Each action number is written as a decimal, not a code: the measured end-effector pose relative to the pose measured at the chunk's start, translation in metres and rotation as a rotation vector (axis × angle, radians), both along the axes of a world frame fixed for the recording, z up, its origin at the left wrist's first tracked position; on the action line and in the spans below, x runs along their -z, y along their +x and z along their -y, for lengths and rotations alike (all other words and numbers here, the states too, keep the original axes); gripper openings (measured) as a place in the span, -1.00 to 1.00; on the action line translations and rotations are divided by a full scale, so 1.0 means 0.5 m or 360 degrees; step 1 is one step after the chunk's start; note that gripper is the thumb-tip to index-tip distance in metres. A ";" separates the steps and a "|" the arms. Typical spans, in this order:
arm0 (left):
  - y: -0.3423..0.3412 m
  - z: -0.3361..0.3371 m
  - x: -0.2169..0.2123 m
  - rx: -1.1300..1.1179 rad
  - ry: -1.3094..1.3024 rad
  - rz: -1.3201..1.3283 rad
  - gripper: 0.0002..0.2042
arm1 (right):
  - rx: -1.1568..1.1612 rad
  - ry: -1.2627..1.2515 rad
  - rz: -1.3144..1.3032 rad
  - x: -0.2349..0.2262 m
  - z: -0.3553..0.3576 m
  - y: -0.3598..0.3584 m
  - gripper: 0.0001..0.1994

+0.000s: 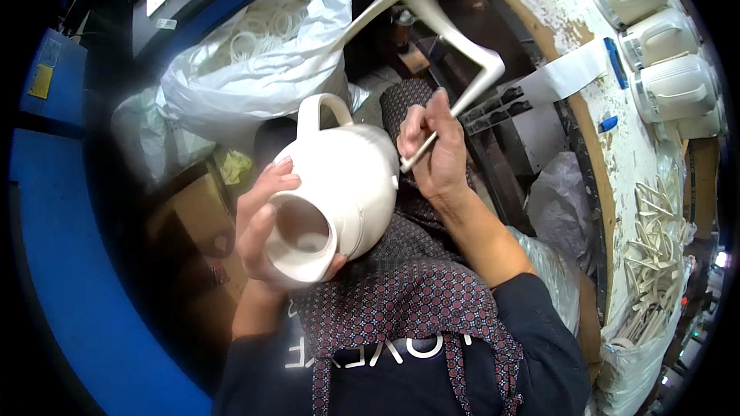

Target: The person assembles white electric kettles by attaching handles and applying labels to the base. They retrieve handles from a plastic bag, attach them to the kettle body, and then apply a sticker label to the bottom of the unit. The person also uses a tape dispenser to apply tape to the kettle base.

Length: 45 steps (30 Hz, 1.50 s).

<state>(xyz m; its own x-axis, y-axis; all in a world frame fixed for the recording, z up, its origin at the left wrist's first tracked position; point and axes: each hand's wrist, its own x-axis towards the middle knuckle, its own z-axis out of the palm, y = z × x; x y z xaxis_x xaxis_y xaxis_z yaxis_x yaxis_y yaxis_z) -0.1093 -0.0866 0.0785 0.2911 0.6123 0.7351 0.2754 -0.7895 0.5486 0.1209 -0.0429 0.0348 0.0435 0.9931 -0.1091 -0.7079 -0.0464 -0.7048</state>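
Note:
A white plastic jug [358, 169] lies tilted over my lap, its round mouth facing toward me and its loop handle [310, 115] pointing away. My left hand [258, 212] is wrapped around the jug near its mouth, thumb and fingers on either side. In my right hand [441, 150], beside the jug's right side, is a long bent white plastic piece [482, 62] with angular corners. Its lower end reaches close to the jug wall; whether they touch I cannot tell. The upper part of the piece arcs away above the jug and is slightly blurred.
At the far left stands a white plastic bag [254, 77] filled with pale rings. A worn bench [574, 19] on the right bears several white jugs [674, 88] and a blue tool [615, 62]. Several white handles [651, 262] lie piled along it. A blue panel [77, 262] borders the left.

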 end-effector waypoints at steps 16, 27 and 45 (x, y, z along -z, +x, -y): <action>-0.010 -0.048 0.080 -0.0043 0.0141 0.0806 -0.10 | -0.0041 0.0883 0.1015 -0.001 -0.030 -0.032 -0.73; -0.014 -0.137 0.134 0.0615 -0.1979 0.1679 -0.56 | 0.0325 0.0896 0.1902 -0.091 -0.021 -0.019 -0.45; 0.068 -0.078 0.100 0.0640 -0.0201 0.0648 -0.52 | -0.0094 0.1501 0.1931 -0.132 0.147 0.035 -0.63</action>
<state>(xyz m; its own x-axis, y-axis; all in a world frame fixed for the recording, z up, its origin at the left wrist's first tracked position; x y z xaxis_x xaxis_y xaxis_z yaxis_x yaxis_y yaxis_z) -0.0755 -0.0478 0.0283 0.2282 0.6026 0.7647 -0.2848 -0.7098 0.6443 0.1381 -0.1163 0.1011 -0.4022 0.6818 0.6110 0.2823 0.7272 -0.6256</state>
